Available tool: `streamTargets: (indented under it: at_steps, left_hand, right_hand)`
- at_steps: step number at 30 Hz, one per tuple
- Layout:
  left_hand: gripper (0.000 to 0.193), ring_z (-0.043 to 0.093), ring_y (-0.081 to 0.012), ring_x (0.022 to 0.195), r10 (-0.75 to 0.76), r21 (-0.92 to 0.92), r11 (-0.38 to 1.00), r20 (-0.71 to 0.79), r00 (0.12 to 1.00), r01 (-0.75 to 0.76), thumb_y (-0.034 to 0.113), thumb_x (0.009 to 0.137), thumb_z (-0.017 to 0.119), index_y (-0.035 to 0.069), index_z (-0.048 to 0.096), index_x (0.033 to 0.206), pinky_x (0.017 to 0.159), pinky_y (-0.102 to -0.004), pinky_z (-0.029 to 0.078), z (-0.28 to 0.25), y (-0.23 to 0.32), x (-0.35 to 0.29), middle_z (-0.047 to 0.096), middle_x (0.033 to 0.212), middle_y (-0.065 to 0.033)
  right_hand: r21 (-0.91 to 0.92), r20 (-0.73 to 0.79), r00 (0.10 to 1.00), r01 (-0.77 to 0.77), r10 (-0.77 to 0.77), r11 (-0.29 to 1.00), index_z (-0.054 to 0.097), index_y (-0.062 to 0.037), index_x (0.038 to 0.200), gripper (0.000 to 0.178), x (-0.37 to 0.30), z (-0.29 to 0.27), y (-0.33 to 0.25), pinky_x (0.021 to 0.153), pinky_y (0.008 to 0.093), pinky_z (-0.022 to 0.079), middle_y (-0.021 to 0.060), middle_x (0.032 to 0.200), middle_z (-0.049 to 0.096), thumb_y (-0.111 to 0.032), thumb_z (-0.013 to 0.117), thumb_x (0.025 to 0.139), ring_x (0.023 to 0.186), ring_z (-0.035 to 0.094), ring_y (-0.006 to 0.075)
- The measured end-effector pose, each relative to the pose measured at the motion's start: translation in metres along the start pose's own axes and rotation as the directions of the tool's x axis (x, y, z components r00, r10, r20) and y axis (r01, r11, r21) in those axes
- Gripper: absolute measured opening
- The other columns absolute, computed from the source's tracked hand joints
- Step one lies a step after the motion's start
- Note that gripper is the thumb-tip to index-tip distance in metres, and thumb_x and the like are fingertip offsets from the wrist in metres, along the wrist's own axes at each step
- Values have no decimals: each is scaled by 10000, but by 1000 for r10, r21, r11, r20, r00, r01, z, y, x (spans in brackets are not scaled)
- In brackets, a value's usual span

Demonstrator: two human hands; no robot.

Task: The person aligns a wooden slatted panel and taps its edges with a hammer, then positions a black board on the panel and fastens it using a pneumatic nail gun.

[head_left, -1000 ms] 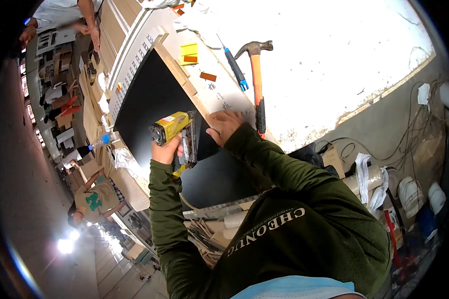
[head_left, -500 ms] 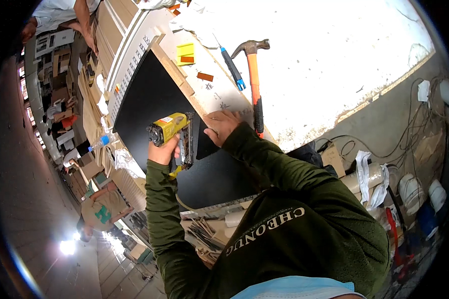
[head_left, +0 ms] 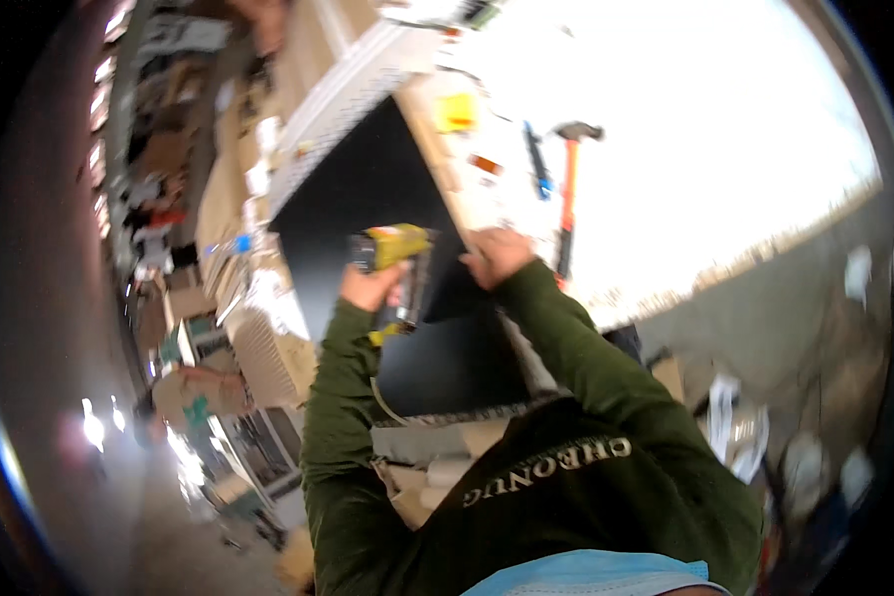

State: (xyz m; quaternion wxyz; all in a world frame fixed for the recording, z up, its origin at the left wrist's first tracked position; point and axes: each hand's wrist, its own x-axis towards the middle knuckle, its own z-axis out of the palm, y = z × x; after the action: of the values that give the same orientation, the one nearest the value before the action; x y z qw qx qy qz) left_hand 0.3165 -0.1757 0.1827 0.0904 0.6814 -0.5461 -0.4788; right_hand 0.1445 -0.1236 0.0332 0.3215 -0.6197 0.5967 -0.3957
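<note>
My left hand (head_left: 371,286) is closed around the handle of a yellow-and-black nail gun (head_left: 399,244). The gun is over a black panel (head_left: 343,184), close to its right edge; blur hides whether its nose touches. A pale wooden board (head_left: 435,149) runs along that edge. Bent over this board, with the thumb on the panel side, my right hand (head_left: 500,258) grips it just right of the gun. A second black surface (head_left: 452,368) lies nearer to me, below the gun.
On the bright worktop (head_left: 685,169) to the right lie an orange-handled claw hammer (head_left: 569,189) and a slim blue-and-black tool (head_left: 537,164). A yellow block (head_left: 456,113) and an orange-brown piece (head_left: 486,165) sit nearer the board. A plastic bottle (head_left: 242,243) is at the left.
The view has turned and blurred, so the bench and both hands sit farther right in it. The nail gun stays in my left hand and my right hand keeps its place on the board.
</note>
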Motion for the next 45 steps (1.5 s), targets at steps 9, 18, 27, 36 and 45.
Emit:
streamTargets:
  at_steps: [9,18,27,36,45]
  left_hand:
    - [239,481,-64,437,62,2,998,-48,997,-62,167,754,663,17,581,922,416,-211,412,-66,-110,-59,536,564,-1]
    - [191,474,-67,487,53,-198,978,-96,994,-71,136,775,623,5,589,910,446,-197,400,-223,-265,-119,545,626,0]
    - [273,470,-123,399,51,-249,963,-212,976,-104,234,755,666,-6,553,820,375,-251,389,-308,-309,-49,511,537,-43]
    - [175,471,-128,370,-84,-53,996,-141,986,77,165,726,634,3,588,776,365,-258,397,-324,-281,29,524,524,-44]
    - [230,488,-133,377,-35,-20,999,-70,997,34,184,757,620,-22,601,857,370,-269,430,-333,-289,45,543,541,-55]
  right_hand:
    - [8,-149,982,115,-113,993,608,-69,1028,345,-26,8,17,738,338,460,134,876,619,-207,656,715,811,585,282]
    - [272,71,964,-265,256,925,516,-24,1161,386,-8,19,44,858,288,402,118,987,591,-78,562,782,940,536,191]
    - [-520,-510,759,-647,404,558,415,-44,1227,631,-13,89,-87,988,459,250,162,1184,490,-456,542,766,1121,456,275]
    - [-506,-554,719,-692,421,516,424,-38,1208,613,-9,92,-89,994,460,247,162,1165,497,-464,510,777,1114,464,261]
    - [-511,-560,719,-690,411,512,431,-38,1199,609,-6,94,-87,994,465,244,161,1154,502,-464,506,771,1098,477,263]
